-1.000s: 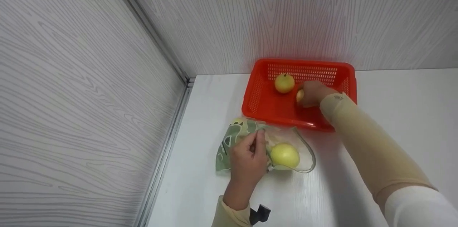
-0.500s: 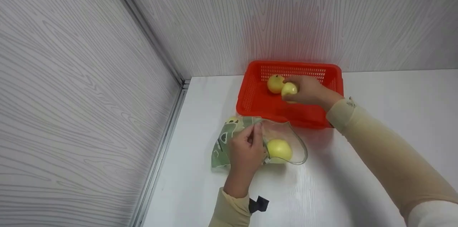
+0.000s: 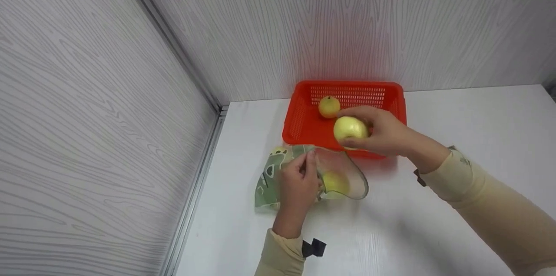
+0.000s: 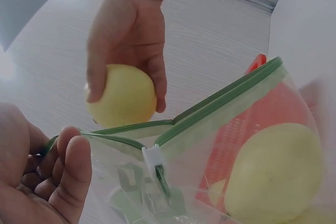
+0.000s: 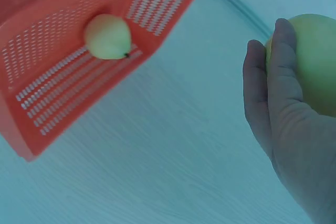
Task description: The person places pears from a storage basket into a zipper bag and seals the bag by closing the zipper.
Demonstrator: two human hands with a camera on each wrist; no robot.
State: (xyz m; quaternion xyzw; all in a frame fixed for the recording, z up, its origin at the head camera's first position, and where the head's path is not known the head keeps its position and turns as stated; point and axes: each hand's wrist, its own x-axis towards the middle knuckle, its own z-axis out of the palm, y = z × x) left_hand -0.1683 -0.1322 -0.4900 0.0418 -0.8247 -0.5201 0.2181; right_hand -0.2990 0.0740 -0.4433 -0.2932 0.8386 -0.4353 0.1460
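Right hand (image 3: 386,134) grips a yellow-green fruit (image 3: 349,128), fingers curled round it, above the near rim of the red basket (image 3: 299,126), which sits at the tabletop's (image 3: 434,224) far edge near the left corner. Second fruit (image 3: 329,106) lies inside the basket. Left hand (image 3: 297,184) pinches the open zip bag's (image 3: 347,176) mouth; third fruit (image 3: 334,182) inside the bag

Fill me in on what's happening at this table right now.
A person's right hand grips a yellow-green fruit above the near edge of the red basket, where one more fruit lies. The left hand pinches the rim of a clear zip bag on the white table, holding its mouth open; another fruit is already inside.
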